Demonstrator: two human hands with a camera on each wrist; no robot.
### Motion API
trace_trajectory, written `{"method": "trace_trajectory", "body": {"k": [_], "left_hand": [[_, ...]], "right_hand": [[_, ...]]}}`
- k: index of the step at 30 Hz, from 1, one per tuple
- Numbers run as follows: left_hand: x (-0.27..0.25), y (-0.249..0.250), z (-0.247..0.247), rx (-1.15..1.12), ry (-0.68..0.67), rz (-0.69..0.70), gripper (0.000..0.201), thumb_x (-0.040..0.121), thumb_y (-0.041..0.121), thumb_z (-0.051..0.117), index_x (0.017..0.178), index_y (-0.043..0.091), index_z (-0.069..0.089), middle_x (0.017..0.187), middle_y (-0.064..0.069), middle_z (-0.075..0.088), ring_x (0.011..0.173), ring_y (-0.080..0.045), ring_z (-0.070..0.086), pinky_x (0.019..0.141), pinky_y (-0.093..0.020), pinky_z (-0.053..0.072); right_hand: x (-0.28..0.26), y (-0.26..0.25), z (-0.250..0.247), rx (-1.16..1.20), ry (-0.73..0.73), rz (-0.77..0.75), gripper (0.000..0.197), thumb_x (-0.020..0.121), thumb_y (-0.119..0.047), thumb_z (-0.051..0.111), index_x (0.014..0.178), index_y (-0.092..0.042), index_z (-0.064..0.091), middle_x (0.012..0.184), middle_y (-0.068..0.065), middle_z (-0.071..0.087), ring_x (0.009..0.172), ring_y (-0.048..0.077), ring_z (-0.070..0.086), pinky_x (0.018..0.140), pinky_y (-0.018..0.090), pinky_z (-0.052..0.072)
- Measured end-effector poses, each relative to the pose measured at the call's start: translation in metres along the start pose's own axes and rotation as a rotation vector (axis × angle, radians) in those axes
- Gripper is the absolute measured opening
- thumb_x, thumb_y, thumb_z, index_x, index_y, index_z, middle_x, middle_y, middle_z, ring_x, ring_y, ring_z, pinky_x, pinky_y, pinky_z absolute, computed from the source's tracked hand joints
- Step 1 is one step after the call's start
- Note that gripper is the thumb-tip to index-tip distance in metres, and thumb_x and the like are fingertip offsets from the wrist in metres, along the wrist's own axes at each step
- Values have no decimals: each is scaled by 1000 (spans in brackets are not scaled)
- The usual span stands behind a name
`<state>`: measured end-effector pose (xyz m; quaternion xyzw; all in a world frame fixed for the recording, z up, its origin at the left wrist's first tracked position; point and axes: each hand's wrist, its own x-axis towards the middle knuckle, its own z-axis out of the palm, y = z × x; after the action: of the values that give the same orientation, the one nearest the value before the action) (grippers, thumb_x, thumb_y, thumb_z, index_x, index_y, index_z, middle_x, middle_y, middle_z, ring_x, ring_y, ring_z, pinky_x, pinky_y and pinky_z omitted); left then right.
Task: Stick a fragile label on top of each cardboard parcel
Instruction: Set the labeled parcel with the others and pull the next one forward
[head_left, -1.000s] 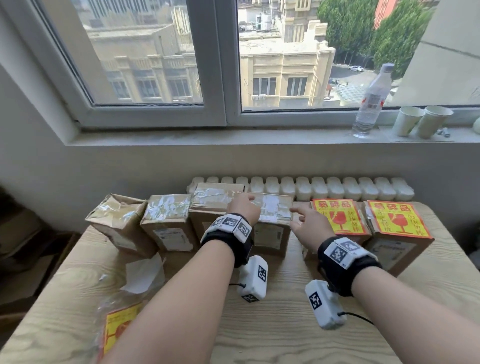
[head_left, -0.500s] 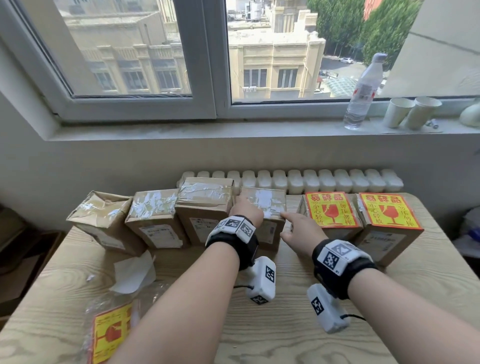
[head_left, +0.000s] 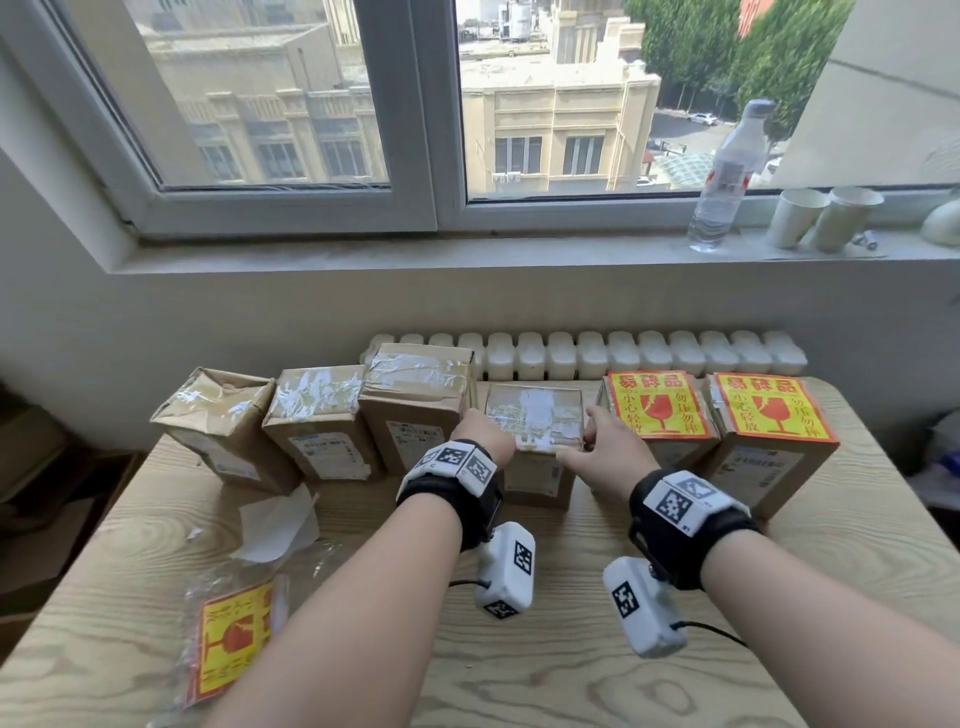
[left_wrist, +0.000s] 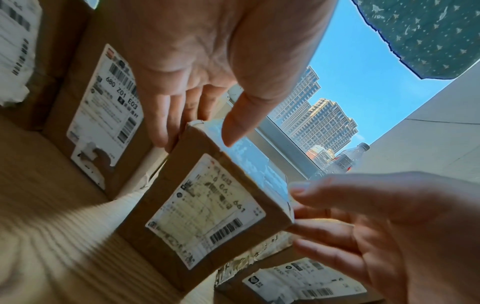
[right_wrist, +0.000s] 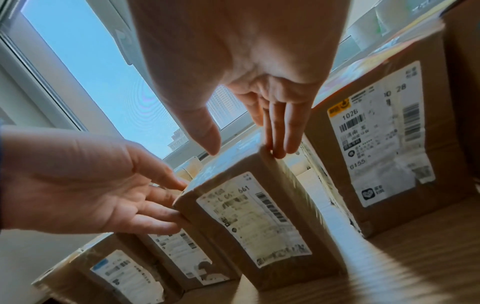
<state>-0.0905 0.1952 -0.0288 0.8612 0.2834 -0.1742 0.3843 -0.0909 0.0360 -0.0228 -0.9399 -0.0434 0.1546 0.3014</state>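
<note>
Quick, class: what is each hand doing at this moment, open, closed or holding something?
Left hand: open, straight fingers against the left side of the unlabelled parcel.
Right hand: open, straight fingers against that parcel's right side.

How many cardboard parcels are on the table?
6, in a row along the table's far edge: four unlabelled on the left, two with yellow labels on the right. None seems hidden.

Wooden table (head_left: 597, 675) bearing parcels (head_left: 322, 421), perhaps six
</note>
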Motion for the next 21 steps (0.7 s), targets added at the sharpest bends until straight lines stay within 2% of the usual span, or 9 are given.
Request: {"method": "trace_trajectory", "body": {"k": [4, 7, 10, 12, 13, 14, 15, 17, 21], "left_hand": [[-7, -15, 0, 19, -22, 15, 58, 95, 36, 52, 139, 1, 41, 131, -14, 57, 111, -28, 58, 83, -31, 43], [-11, -34, 0, 46, -46, -13, 55, 97, 43, 46, 130, -1, 53, 126, -15, 60, 106, -28, 60, 79, -30, 43], [-15, -53, 4, -47, -119, -59, 54, 94, 38, 50, 122, -8, 57, 123, -32, 59, 107, -47, 61, 90, -50, 51], [-19, -64, 6, -143, -184, -89, 54, 92, 33, 52, 122, -11, 52, 114, -42, 56, 108, -61, 42, 71, -57, 53], [-22, -68, 4, -162, -188, -91, 51, 92, 32, 52, 119, -10, 53, 90, -42, 63, 68, -21, 47, 53, -42, 50], [-29, -71, 2, -162, -179, -95, 45, 93, 32, 52, 112, -8, 57, 59, -30, 62, 42, -29, 52, 44, -28, 40], [-34, -75, -1, -155, -169, -101, 37, 93, 32, 52, 102, -3, 59, 41, -14, 51, 32, -20, 42, 42, -22, 33], [-47, -79, -5, -167, -189, -115, 27, 95, 31, 50, 84, 6, 53, 37, -2, 41, 28, -17, 37, 40, -19, 30], [-64, -91, -11, -177, -172, -121, 26, 96, 26, 54, 77, 8, 51, 55, -8, 49, 42, -19, 47, 43, -23, 38]], "right_hand": [[-9, 8, 4, -125, -48, 29, 38, 83, -42, 61, 111, -18, 52, 113, 6, 54, 91, 20, 53, 75, 31, 43], [-22, 11, 5, -97, -76, 11, 43, 91, -43, 55, 116, -9, 61, 111, 8, 64, 100, 23, 60, 77, 29, 45], [-35, 15, 9, -24, -52, 12, 40, 93, -40, 53, 99, -4, 71, 79, 6, 66, 80, 21, 65, 70, 32, 47], [-43, 17, 12, -13, -37, 17, 42, 92, -38, 54, 88, 0, 71, 68, 5, 61, 68, 22, 63, 72, 35, 53], [-47, 19, 14, -12, -39, 17, 42, 92, -37, 55, 79, 0, 70, 66, 5, 61, 67, 25, 65, 73, 35, 54], [-52, 20, 15, -9, -41, 17, 39, 92, -36, 55, 71, -5, 67, 64, 5, 63, 70, 28, 68, 74, 36, 55], [-56, 20, 16, -3, -39, 16, 37, 91, -34, 56, 67, -8, 66, 64, 6, 67, 73, 29, 70, 75, 38, 57], [-65, 20, 19, 26, -34, 13, 36, 91, -30, 56, 66, -7, 68, 66, 7, 72, 72, 25, 72, 77, 41, 58], [-80, 16, 27, 66, -31, 14, 30, 91, -25, 56, 65, -13, 66, 66, 5, 73, 69, 17, 72, 76, 41, 60]]}}
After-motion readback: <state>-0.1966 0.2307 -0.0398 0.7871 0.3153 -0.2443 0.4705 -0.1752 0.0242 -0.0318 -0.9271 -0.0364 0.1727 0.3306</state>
